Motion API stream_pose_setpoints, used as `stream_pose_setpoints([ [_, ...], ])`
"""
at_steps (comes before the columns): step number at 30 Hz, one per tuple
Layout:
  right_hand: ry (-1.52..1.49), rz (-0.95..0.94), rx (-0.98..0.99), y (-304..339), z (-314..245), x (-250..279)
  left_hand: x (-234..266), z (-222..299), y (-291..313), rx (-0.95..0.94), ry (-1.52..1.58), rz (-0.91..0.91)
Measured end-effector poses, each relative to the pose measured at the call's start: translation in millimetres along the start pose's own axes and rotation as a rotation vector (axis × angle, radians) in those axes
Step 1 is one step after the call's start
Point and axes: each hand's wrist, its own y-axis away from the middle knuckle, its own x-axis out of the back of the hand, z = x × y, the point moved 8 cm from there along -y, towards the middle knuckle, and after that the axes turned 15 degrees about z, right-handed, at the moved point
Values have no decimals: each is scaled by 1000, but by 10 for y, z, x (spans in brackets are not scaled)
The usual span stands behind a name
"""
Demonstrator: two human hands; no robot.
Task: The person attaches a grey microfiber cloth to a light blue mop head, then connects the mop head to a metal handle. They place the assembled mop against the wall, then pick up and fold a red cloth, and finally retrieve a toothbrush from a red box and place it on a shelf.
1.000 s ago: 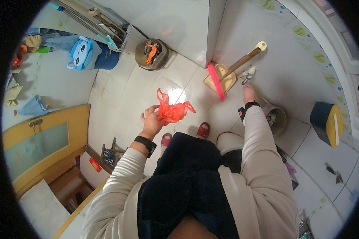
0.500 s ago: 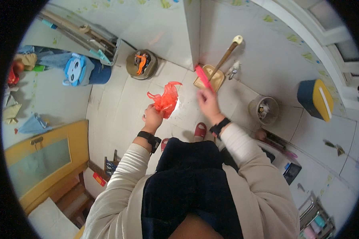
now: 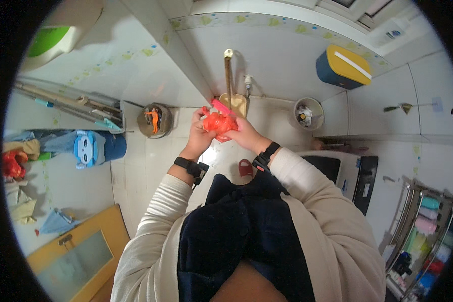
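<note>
In front of me, both hands are together at a crumpled red plastic bag (image 3: pixel 219 124). My left hand (image 3: pixel 198 137) is closed around its left side, thumb in front. My right hand (image 3: pixel 247 136) grips its right side, fingers partly covered by the bag. Just beyond stands a cream dustpan (image 3: pixel 240 104) against the wall, with a brown stick handle (image 3: pixel 228 75) rising from it. A pink bar-shaped piece (image 3: pixel 220 106) shows between the dustpan and the bag; its lower end is hidden.
To the left stands a bin (image 3: pixel 155 127) with an orange bag inside, near a blue bucket (image 3: pixel 117 146). On the right are a white waste basket (image 3: pixel 307 115), a blue box with a yellow lid (image 3: pixel 343 66) on the wall, and a wire rack (image 3: pixel 412 236) with bottles.
My right hand has come in from beside the dustpan and taken hold of the red bag with my left. The bag is bunched more tightly, and the view has turned.
</note>
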Motion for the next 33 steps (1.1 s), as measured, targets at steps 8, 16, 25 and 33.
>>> stream_pose_setpoints([
  [8,-180,336,51,75,-65,703,-642,-48,-26,149,-203,-107],
  [16,926,813,611,515,-694,1111,-1120,-198,-70,359,22,2],
  [25,1086,498,773,691,-714,1187,-1851,-272,3,865,435,-53],
  [33,1272,412,654,604,-425,1550,-2157,-196,78,1057,563,-225],
])
